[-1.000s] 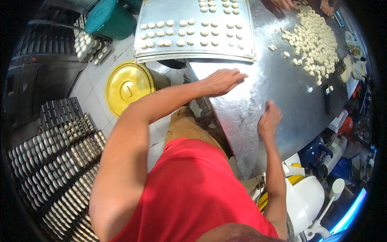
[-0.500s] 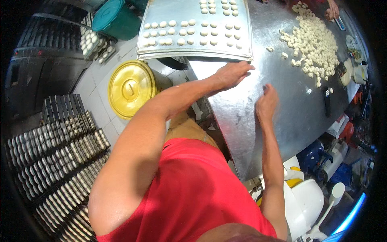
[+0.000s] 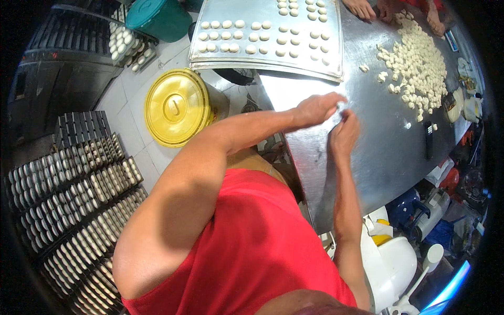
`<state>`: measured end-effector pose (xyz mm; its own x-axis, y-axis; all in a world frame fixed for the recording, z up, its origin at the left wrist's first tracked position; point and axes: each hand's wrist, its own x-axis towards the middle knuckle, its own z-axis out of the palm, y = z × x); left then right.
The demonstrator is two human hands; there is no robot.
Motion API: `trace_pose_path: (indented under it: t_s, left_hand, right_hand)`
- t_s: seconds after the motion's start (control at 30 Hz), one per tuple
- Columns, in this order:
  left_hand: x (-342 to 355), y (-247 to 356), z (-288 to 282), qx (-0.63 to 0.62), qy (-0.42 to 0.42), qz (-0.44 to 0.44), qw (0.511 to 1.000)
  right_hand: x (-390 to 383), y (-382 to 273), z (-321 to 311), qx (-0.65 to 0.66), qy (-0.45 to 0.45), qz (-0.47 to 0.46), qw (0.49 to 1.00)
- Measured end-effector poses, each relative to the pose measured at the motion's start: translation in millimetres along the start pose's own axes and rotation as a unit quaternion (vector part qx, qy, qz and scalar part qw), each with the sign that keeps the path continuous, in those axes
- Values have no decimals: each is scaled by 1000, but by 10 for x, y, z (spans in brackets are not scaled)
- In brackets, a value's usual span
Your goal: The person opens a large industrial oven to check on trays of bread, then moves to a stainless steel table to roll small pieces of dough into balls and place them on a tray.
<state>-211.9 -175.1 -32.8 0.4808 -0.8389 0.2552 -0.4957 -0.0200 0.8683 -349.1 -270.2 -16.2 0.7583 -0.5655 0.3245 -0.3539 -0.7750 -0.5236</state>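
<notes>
My left hand point(image 3: 317, 109) and my right hand point(image 3: 345, 132) meet above the steel table, their fingertips bent toward each other. Pinched between them is a small white piece of dough point(image 3: 340, 106), mostly covered by the fingers. Just beyond my left hand lies a metal tray point(image 3: 236, 60) with rows of round white dough balls point(image 3: 255, 37). Farther right, a large heap of small cut dough pieces point(image 3: 415, 63) spreads over the table.
Another person's hands point(image 3: 359, 8) rest at the table's far edge. A yellow lidded bucket point(image 3: 173, 107) and a teal bin point(image 3: 160, 18) stand on the floor to the left. Racks of dough balls point(image 3: 73, 194) fill the lower left. A black object point(image 3: 429, 139) lies near the table's right side.
My left hand has come away from the tray's corner to my right hand, and the fingertips now meet at the white piece. Another person's hands have appeared at the far edge.
</notes>
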Motion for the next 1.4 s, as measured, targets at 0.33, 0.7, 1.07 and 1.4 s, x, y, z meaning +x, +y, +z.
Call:
trace_pose_path:
  t_s: [0.33,0.7,1.07,1.4]
  left_hand:
    - [120,-98,-271,44,-19,53,997]
    - [1,-130,-261,55,27,55,997]
    - [-479,-47,-1375,35,-104,-52,993]
    - [9,-1343,-4111,280,203,-120,931]
  right_hand:
    - [-13,296,-174,-53,-14,6,998]
    - [22,279,-135,-60,12,56,997]
    - [379,-195,-533,84,-277,237,927]
    - [2507,-2674,1840,227,-244,-75,940]
